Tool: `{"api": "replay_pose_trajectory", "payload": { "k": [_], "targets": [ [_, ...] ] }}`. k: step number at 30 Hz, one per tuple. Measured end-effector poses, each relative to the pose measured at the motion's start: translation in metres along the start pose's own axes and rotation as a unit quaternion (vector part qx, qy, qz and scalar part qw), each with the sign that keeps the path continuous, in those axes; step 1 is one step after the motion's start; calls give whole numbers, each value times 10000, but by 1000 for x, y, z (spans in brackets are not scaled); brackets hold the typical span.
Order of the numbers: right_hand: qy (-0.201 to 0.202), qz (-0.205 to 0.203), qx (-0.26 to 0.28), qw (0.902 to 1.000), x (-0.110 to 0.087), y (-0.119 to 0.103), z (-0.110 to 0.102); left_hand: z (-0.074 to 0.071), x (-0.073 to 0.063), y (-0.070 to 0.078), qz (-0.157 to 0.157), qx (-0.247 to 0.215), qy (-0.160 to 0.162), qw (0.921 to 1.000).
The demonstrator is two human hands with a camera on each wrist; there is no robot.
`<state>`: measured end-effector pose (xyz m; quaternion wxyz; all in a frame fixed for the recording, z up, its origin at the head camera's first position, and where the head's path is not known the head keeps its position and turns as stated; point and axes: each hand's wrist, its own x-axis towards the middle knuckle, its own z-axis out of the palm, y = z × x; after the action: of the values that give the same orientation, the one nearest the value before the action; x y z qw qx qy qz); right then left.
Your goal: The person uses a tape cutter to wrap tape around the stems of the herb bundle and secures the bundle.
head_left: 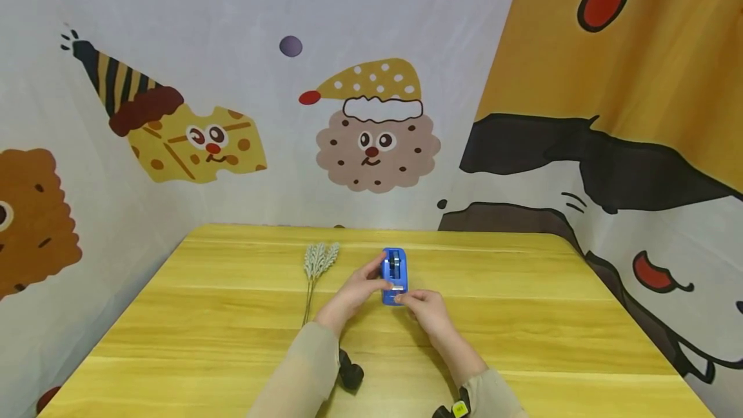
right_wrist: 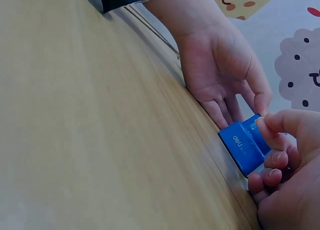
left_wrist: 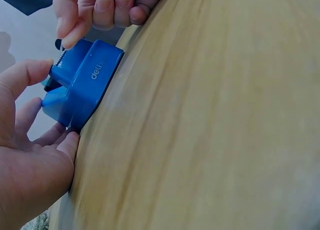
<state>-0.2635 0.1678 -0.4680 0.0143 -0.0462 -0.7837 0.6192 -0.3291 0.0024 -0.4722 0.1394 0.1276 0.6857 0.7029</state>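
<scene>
A blue tape dispenser (head_left: 395, 276) marked "deli" stands on the wooden table, with a dark roll in its slot in the head view. My left hand (head_left: 355, 290) grips it from the left side; in the left wrist view the thumb lies at its top near the toothed cutter and the fingers reach around its far side. At the dispenser's near end, my right hand (head_left: 428, 311) pinches the tape's end between thumb and forefinger, beside the cutter. The other right fingers are curled in the right wrist view. The tape itself is thin and hardly visible.
Left of the dispenser lies a sprig of pale grey-green artificial stems (head_left: 318, 263) on the yellow wooden table (head_left: 522, 315). Behind the table hangs a cloth (head_left: 244, 24) printed with cartoon foods. A black wrist device (head_left: 350, 373) is worn at the left sleeve.
</scene>
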Motion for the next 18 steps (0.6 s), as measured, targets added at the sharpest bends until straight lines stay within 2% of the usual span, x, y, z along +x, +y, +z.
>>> {"api": "replay_pose_trajectory", "payload": {
  "k": [10, 18],
  "targets": [
    [-80, -6, -244, 9997, -6, 2, -2, -1, -2, 0, -89, -46, -11, 9999],
    [-96, -70, -279, 9995, -10, 3, -3, 0, -1, 0, -34, 42, -13, 10000]
  ]
}}
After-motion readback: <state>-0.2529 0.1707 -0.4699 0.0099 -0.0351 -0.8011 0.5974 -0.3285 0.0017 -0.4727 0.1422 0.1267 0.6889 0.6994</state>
